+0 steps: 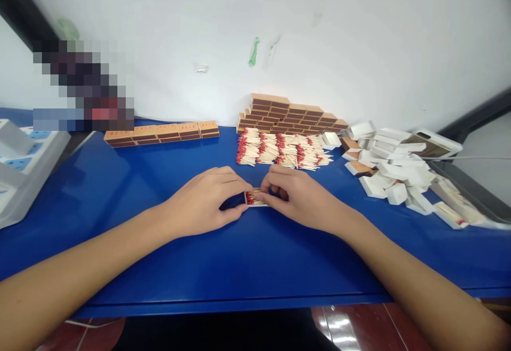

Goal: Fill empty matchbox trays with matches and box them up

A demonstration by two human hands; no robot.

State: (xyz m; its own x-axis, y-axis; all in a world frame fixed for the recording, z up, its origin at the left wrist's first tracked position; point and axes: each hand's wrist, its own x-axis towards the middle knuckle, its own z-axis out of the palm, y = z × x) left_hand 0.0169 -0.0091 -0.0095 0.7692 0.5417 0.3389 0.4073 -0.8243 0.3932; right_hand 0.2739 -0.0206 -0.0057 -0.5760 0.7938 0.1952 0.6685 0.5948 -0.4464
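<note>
Your left hand (pixel 209 198) grips the white rectangular cardboard tray (pixel 258 205) at nine o'clock; your right hand (pixel 299 195), grip unclear, touches its red-tipped wooden matches (pixel 250 198) from three o'clock.

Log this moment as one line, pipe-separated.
left hand: holds left end of white tray | right hand: thumb over red-tipped matches inside | beyond: loose matches, stacked matchboxes | surface: blue table
</note>
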